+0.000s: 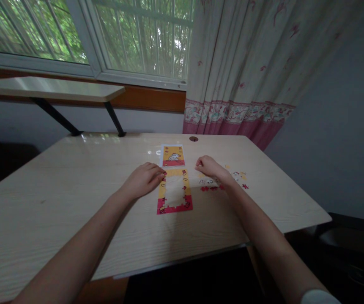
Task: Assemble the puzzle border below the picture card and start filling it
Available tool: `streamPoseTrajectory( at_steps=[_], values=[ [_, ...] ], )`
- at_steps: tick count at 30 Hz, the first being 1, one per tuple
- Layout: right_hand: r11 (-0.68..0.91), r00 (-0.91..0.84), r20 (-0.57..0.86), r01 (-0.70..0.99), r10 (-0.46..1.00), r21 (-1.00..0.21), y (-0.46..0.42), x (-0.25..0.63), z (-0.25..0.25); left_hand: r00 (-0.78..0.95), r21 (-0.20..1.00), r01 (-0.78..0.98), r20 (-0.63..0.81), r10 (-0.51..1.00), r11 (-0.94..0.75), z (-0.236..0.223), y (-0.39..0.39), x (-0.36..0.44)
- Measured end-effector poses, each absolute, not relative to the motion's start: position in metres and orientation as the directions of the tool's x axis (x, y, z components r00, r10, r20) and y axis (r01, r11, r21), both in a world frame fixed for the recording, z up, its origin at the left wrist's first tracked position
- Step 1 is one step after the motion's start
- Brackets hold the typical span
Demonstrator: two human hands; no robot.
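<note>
On the desk lies a jigsaw puzzle border (188,203), yellow above and red below, joined into a rectangle with bare desk showing inside it. My left hand (144,180) rests at its upper left side, fingers stretched out and fingertips touching the edge. Just beyond the border is a reference picture card (173,156) with a white animal on yellow and red. To the right, my right hand (209,166) hovers with its fingers pinched together; anything in them is hidden. Loose puzzle pieces (212,188) in red, white and yellow are spread under and beside my right forearm.
The pale wooden desk (83,202) has a round cable hole (193,139) near its back edge. A raised shelf (51,88) on black legs stands at the back left. Behind are a barred window (143,38) and a flowered curtain (242,63).
</note>
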State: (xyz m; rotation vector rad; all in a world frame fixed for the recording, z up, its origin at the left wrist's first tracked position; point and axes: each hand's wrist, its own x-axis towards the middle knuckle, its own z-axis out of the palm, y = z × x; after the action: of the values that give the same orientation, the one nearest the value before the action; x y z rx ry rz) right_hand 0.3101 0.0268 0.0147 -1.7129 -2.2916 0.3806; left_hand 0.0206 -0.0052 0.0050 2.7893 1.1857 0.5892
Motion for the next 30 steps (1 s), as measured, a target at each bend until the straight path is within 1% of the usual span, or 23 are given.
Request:
streamPoseTrajectory(
  at_steps=[2,5,7,8,9,11,12,14,15,17,20,23,27,30],
  values=[
    [0.274,-0.286,0.023,0.886,0.958,-0.374,0.027,0.310,0.015,0.638,0.194,0.678,0.323,0.699,-0.709,0.004,-0.005,0.020],
    [0.279,-0.292,0.030,0.873,0.956,-0.401,0.022,0.312,0.016,0.638,0.205,0.672,0.328,0.697,-0.711,0.005,-0.005,0.020],
    [0.310,-0.316,0.070,0.820,0.946,-0.481,0.017,0.311,0.016,0.632,0.226,0.664,0.339,0.697,-0.713,0.006,-0.007,0.022],
    [0.326,-0.326,0.102,0.765,0.940,-0.555,0.014,0.308,0.015,0.628,0.246,0.656,0.349,0.696,-0.714,0.007,-0.009,0.024],
    [0.336,-0.329,0.137,0.685,0.934,-0.647,0.011,0.304,0.014,0.618,0.276,0.645,0.360,0.699,-0.713,0.008,-0.011,0.027],
    [0.314,-0.308,0.184,0.456,0.933,-0.833,0.006,0.291,0.011,0.580,0.371,0.615,0.385,0.718,-0.696,0.010,-0.015,0.033],
    [0.279,-0.293,0.183,0.334,0.939,-0.900,0.003,0.284,0.009,0.550,0.434,0.598,0.390,0.739,-0.674,0.010,-0.018,0.036],
    [0.196,-0.270,0.160,0.112,0.949,-0.974,-0.002,0.269,0.005,0.484,0.554,0.556,0.390,0.783,-0.619,0.010,-0.022,0.043],
    [0.156,-0.257,0.145,0.023,0.955,-0.988,-0.005,0.263,0.004,0.455,0.604,0.537,0.381,0.805,-0.589,0.009,-0.023,0.045],
    [0.087,-0.227,0.108,-0.099,0.968,-0.991,-0.010,0.253,0.002,0.407,0.679,0.497,0.367,0.836,-0.540,0.007,-0.025,0.049],
    [0.020,-0.186,0.056,-0.188,0.981,-0.982,-0.015,0.244,-0.001,0.356,0.749,0.440,0.361,0.862,-0.495,0.006,-0.026,0.052],
    [0.001,-0.175,0.037,-0.199,0.984,-0.980,-0.018,0.239,-0.002,0.329,0.794,0.394,0.348,0.878,-0.462,0.006,-0.027,0.054],
    [0.040,-0.155,0.065,-0.161,0.986,-0.986,-0.019,0.237,-0.001,0.299,0.861,0.315,0.309,0.903,-0.399,0.003,-0.024,0.057],
    [0.065,-0.170,0.092,-0.157,0.981,-0.985,-0.019,0.239,-0.001,0.248,0.906,0.219,0.307,0.919,-0.362,-0.003,-0.021,0.056]
  ],
)
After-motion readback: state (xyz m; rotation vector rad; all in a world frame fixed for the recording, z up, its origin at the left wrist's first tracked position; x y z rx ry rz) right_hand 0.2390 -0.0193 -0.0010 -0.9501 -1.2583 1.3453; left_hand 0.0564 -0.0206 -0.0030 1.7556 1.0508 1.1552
